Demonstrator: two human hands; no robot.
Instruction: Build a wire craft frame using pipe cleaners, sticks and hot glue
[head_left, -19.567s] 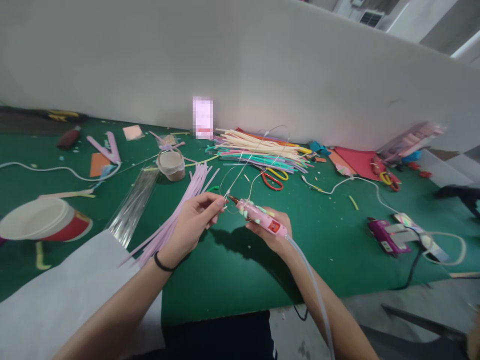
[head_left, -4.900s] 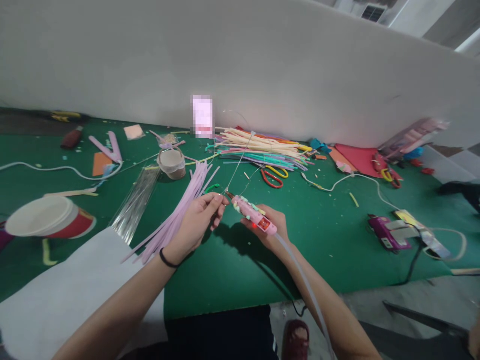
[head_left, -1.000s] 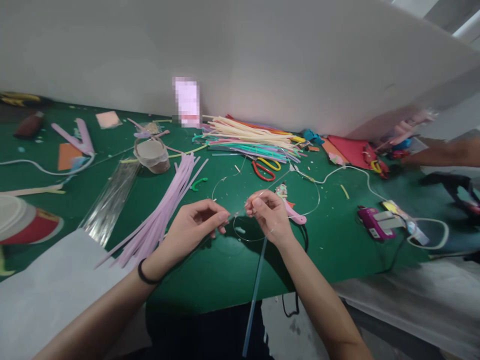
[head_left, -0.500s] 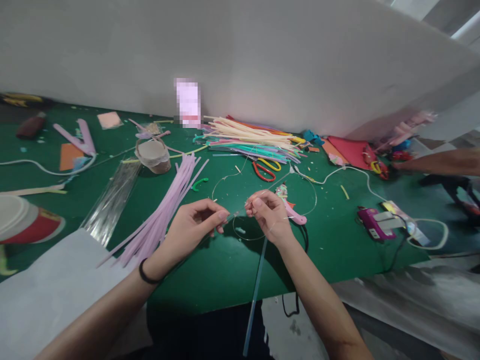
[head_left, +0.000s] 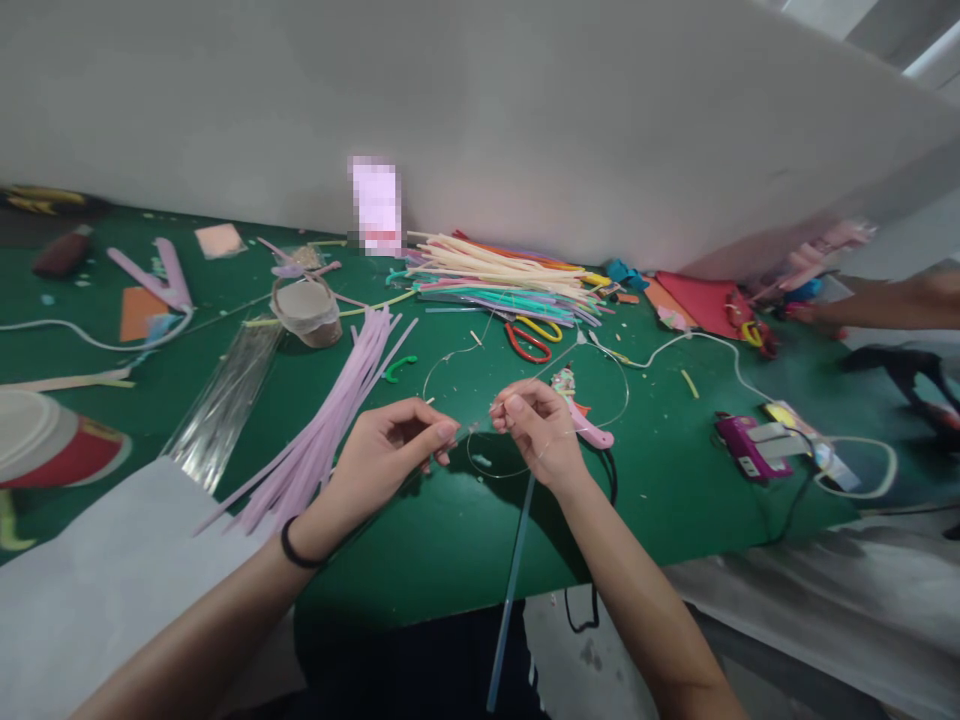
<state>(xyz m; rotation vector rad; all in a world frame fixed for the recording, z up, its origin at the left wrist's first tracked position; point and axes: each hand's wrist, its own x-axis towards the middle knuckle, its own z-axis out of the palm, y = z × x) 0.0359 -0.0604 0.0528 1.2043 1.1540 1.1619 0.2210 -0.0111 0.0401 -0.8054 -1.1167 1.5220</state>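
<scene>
Two hands met over the green table point(head_left: 450, 540). The left hand point(head_left: 382, 462) was pinched narrow on a thin wire point(head_left: 480, 425), thumb and forefinger closed at its end, and the right hand point(head_left: 541, 430) was pinched on the same wire just to its three o'clock. The wire ran on in loose loops over the table at the hands' twelve and two o'clock; it was so fine that where it ended was hard to make out.

One pink glue gun point(head_left: 585, 425) lay just behind the right hand, mostly hidden by it. One clear glue stick point(head_left: 510, 590) slanted down from under that hand toward six o'clock. At nine o'clock lay one bundle of lilac straws point(head_left: 330, 430), too many to count, and beyond it one sheaf of clear strips point(head_left: 225, 400).

At twelve o'clock sat a heap of mixed straws point(head_left: 510, 280) and one pair of red and yellow scissors point(head_left: 529, 338). One purple glue gun point(head_left: 742, 450) lay at three o'clock. A paper cup point(head_left: 52, 445) was cut off by the left edge. A co-worker's arm point(head_left: 892, 300), blurred, reached in at two o'clock.
</scene>
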